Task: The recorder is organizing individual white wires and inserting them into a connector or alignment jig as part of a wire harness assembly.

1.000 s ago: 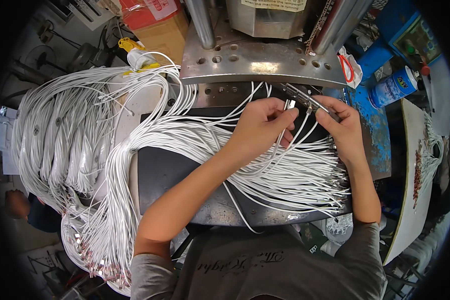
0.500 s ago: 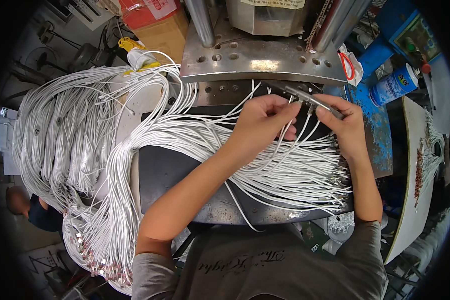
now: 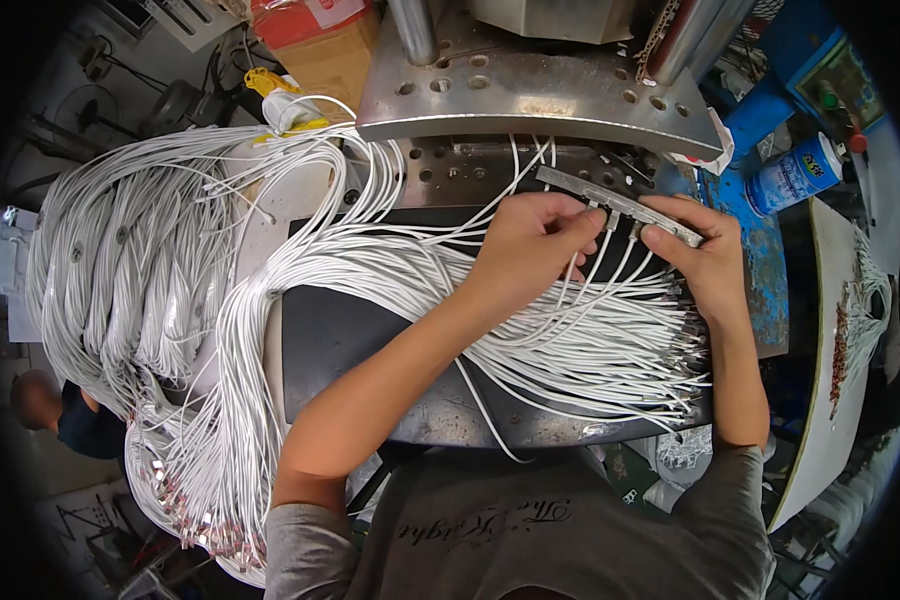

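A narrow metal bar (image 3: 622, 203) slants across the space before the press, its far end up and to the left. My right hand (image 3: 702, 248) is closed round the bar's right end, thumb on the near side and fingers behind. At the bar's near edge, my left hand (image 3: 532, 245) pinches the end of a white cable (image 3: 568, 282); its fingertips partly hide that end. Other white cables (image 3: 620, 270) run from the bar's near edge down into the large bundle of white cables (image 3: 570, 350) beneath my hands. This bundle lies over a black mat (image 3: 345, 345).
Behind the bar stands a press with a thick steel plate (image 3: 530, 100) and upright posts (image 3: 413, 30). Coiled cables (image 3: 120, 260) pile up at left. A blue spray can (image 3: 793, 175) and a white board (image 3: 820, 370) are at right. Another person (image 3: 80, 425) is at far left.
The bar has turned in my hands and shows more of its length and face. Both hands have shifted slightly right and down. The press sits a little higher in view.
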`<state>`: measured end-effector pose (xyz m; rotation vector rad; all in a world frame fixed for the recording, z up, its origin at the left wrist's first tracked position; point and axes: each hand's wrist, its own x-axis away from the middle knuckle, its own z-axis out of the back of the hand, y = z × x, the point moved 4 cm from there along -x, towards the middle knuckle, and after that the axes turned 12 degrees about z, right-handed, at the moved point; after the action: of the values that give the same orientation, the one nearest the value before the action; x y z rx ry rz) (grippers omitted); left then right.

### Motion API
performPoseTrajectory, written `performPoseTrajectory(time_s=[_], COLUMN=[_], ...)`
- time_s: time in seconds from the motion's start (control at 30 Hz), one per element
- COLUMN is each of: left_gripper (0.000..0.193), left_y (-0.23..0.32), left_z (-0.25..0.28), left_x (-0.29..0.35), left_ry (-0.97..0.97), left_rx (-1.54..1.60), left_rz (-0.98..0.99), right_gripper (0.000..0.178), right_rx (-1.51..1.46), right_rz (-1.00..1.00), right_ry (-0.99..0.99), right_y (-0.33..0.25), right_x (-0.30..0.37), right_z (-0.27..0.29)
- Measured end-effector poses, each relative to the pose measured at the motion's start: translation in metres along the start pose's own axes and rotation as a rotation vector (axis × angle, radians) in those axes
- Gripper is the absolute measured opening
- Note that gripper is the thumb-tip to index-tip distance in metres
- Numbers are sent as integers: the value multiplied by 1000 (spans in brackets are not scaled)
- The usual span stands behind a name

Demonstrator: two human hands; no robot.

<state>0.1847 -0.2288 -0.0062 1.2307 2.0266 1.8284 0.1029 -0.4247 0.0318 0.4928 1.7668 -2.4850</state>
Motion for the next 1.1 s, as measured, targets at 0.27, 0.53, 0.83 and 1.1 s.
performPoseTrajectory(time_s=[0.27, 0.53, 0.83, 1.1], left_gripper=[22, 11, 18, 11], left_y=[33, 51, 53, 54], left_z=[1, 11, 11, 16], left_x=[21, -12, -37, -51], left_ry=[270, 688, 592, 635], left_rx=[-875, -1238, -1248, -1204], left_rz=[-654, -792, -588, -632], right_gripper=[25, 25, 47, 56], right_rx=[203, 649, 1123, 973], right_rz=[-31, 421, 626, 519], right_ry=[-283, -140, -215, -246], right_y=[3, 21, 139, 162], right_x=[-5, -81, -170, -178], right_z=[16, -16, 17, 21])
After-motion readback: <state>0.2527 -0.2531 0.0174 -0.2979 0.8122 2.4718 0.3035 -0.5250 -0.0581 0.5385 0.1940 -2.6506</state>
